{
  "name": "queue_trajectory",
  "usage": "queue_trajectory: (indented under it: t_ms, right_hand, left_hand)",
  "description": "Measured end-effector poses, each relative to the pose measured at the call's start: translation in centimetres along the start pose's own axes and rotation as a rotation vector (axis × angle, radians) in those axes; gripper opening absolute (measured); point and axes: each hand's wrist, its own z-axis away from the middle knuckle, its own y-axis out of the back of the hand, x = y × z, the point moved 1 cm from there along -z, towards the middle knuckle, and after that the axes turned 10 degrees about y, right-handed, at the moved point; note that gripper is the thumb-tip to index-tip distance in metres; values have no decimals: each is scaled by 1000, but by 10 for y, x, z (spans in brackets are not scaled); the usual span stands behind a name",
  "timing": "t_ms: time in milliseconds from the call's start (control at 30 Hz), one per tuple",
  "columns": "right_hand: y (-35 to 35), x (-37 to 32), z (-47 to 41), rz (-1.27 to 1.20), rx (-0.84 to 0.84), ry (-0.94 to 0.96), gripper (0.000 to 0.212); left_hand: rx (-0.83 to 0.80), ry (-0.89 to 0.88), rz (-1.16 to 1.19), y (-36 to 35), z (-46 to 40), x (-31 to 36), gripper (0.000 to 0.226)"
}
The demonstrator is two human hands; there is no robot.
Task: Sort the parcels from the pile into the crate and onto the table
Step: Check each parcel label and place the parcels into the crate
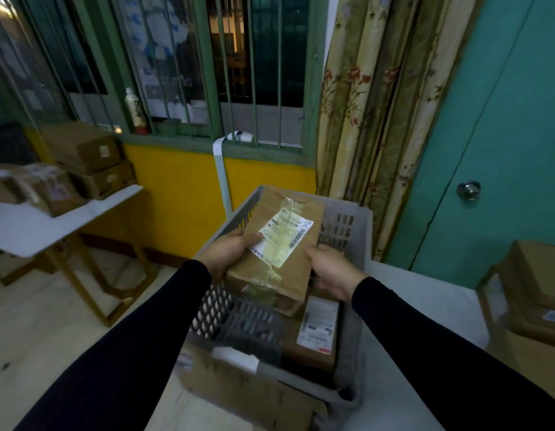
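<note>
Grey crate [347, 231] below; both hands' fingers [249, 239] grip brown parcel [288, 244], arms outstretched.

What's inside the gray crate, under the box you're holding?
Inside the gray crate, below the held box, lies another brown parcel with a white label. The held box and both hands (left, right) cover the rest of the crate's floor.

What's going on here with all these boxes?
A person in black sleeves is sorting parcels. Both hands, left hand and right hand, hold a brown cardboard parcel with a taped label above a grey plastic crate. Another labelled parcel already lies inside it. More boxes sit on a white table on the left.
</note>
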Motion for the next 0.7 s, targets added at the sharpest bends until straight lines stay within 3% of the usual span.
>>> queue_trajectory:
  t_ms: [200, 300, 367, 433, 533, 700]
  right_hand:
    - [-28, 28, -28, 102, -72, -186, 40]
    - [-37, 38, -33, 171, -107, -274, 48]
    - [-42, 48, -36, 206, -124, -317, 43]
    - [-47, 63, -38, 216, -155, -375, 38]
    - [-54, 79, -39, 243, -213, -414, 39]
    - [-58, 95, -45, 255, -215, -478, 39]
  left_hand:
    - [14, 109, -206, 22, -26, -22, 17]
    - [98, 179, -372, 24, -44, -37, 15]
    - [140, 179, -477, 24, -50, -46, 11]
    - [161, 183, -607, 26, -57, -54, 22]
    - [99, 225, -835, 26, -58, -62, 42]
    - [45, 310, -907, 28, -74, -77, 26]
